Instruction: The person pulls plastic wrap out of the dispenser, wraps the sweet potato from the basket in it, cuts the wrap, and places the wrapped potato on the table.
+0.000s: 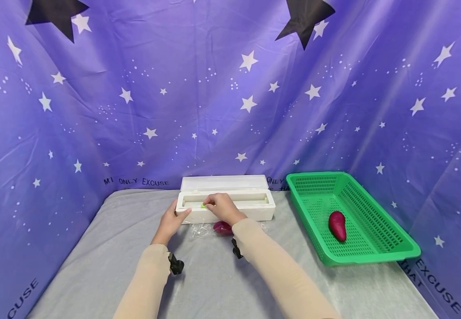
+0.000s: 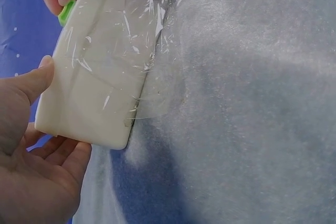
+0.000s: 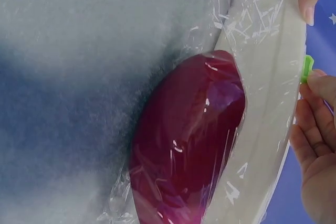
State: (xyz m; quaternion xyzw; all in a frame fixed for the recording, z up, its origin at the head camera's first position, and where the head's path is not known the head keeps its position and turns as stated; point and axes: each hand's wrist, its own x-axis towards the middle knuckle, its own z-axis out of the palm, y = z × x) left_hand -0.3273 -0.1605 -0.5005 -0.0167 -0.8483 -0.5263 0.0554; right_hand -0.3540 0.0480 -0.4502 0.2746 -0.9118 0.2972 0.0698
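Observation:
My left hand (image 1: 170, 225) grips the left end of a long white cling film dispenser (image 1: 254, 214), thumb on top and fingers around the end. The right hand (image 1: 223, 209) pinches a small bright green slide cutter (image 3: 307, 68) on the dispenser's upper edge, left of the middle. Clear cling film (image 2: 126, 40) drapes down the front of the box onto the cloth. A glossy dark magenta, rounded, elongated vegetable (image 3: 184, 145) lies under the film against the box front. In the head view the right forearm partly hides it.
The dispenser's translucent lid (image 1: 224, 182) stands raised at the back. To the right, a green mesh basket (image 1: 314, 239) holds another dark magenta, pear-shaped vegetable (image 1: 337, 226). Grey cloth (image 1: 206, 283) covers the table, and a purple star-patterned curtain (image 1: 198, 88) surrounds it.

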